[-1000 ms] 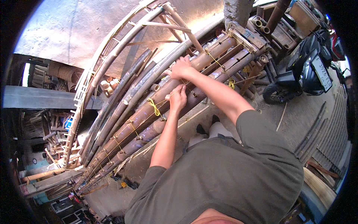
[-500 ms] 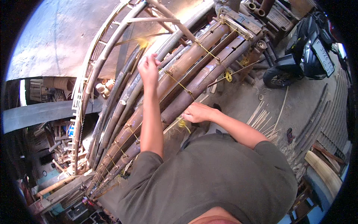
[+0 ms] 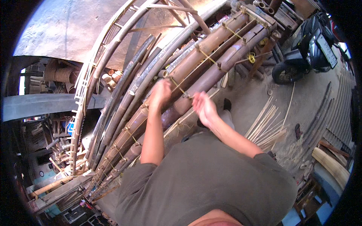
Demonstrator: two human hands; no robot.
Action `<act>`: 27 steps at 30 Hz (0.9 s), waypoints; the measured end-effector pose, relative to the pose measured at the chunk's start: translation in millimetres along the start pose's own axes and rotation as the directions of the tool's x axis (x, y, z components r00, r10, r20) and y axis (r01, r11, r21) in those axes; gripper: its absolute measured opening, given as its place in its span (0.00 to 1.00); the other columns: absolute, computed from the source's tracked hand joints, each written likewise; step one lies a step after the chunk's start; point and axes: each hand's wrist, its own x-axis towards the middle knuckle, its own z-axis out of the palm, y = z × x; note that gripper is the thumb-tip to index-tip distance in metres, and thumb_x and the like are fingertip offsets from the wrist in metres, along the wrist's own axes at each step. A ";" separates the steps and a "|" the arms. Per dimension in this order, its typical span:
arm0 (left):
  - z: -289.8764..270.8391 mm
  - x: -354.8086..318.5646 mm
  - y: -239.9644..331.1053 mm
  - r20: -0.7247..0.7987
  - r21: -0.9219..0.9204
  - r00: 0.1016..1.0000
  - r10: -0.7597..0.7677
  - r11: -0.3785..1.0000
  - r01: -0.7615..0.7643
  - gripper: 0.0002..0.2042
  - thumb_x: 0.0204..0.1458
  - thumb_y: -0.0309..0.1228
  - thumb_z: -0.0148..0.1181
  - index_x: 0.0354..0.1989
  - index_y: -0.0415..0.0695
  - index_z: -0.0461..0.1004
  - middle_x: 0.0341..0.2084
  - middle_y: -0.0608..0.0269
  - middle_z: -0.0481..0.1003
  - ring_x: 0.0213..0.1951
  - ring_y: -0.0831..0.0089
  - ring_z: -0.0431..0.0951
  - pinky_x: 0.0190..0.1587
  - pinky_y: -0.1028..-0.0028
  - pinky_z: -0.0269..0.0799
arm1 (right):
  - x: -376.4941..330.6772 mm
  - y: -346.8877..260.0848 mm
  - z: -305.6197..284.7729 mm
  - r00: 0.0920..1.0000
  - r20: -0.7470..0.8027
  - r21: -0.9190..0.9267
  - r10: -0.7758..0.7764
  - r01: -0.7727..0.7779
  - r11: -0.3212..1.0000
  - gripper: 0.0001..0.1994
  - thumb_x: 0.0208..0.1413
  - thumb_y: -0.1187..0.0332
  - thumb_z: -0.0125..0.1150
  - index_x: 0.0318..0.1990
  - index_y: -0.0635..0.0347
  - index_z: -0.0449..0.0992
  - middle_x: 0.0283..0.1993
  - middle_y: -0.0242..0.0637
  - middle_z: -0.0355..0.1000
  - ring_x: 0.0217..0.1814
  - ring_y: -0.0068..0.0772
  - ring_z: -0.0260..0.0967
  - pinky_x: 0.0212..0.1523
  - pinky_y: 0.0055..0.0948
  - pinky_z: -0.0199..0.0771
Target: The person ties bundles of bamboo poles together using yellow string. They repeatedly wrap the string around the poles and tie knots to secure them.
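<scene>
Long brown bamboo poles (image 3: 226, 64) lie side by side on a slant in front of me, with yellow cord (image 3: 208, 56) lashed across them at intervals. My left hand (image 3: 161, 92) is over the poles, beside a cord crossing, and motion smears its fingers. On the near side, my right hand (image 3: 204, 109) is raised with its palm turned inward and its fingers curled, close to a cord knot (image 3: 187, 96). Whatever those fingers may hold is too small to make out. A yellow cord coil (image 3: 251, 57) hangs farther along the near pole.
A curved bamboo frame (image 3: 98, 71) rises at the left, with more poles (image 3: 124, 101) beside it. A motorcycle (image 3: 315, 56) stands at the far right. Thin bamboo strips (image 3: 266, 118) lie on the floor, and a split bamboo piece (image 3: 331, 167) is at the right edge.
My left hand has come down nearer the poles. My right hand has risen and turned its palm inward, moving away from the yellow cord bundle it was beside. The view has shifted slightly.
</scene>
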 end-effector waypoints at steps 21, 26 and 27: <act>68.2 -46.9 27.1 -0.387 -0.371 0.881 -0.273 0.920 0.123 0.16 0.61 0.42 0.46 0.43 0.48 0.79 0.39 0.54 0.79 0.47 0.57 0.76 0.52 0.60 0.58 | 116.2 -50.9 188.0 0.725 0.537 -0.841 0.431 0.499 0.208 0.28 0.59 0.44 0.49 0.41 0.65 0.79 0.37 0.51 0.77 0.40 0.41 0.75 0.47 0.36 0.71; 85.6 -39.2 31.0 -0.594 -0.241 0.788 -0.160 0.970 0.016 0.12 0.62 0.39 0.46 0.38 0.50 0.76 0.25 0.60 0.76 0.33 0.64 0.74 0.48 0.61 0.49 | -10.7 -74.0 79.2 0.436 0.548 -0.624 0.714 0.781 0.003 0.20 0.61 0.56 0.48 0.25 0.64 0.75 0.24 0.47 0.73 0.30 0.47 0.72 0.38 0.42 0.70; 78.0 -41.7 37.1 -0.560 -0.205 0.813 -0.161 0.977 0.052 0.11 0.62 0.37 0.47 0.38 0.48 0.76 0.24 0.61 0.76 0.32 0.66 0.74 0.47 0.61 0.52 | -14.8 -57.0 44.7 0.535 0.495 -0.631 0.685 0.763 -0.141 0.19 0.60 0.59 0.48 0.23 0.63 0.74 0.23 0.48 0.73 0.31 0.52 0.73 0.38 0.45 0.70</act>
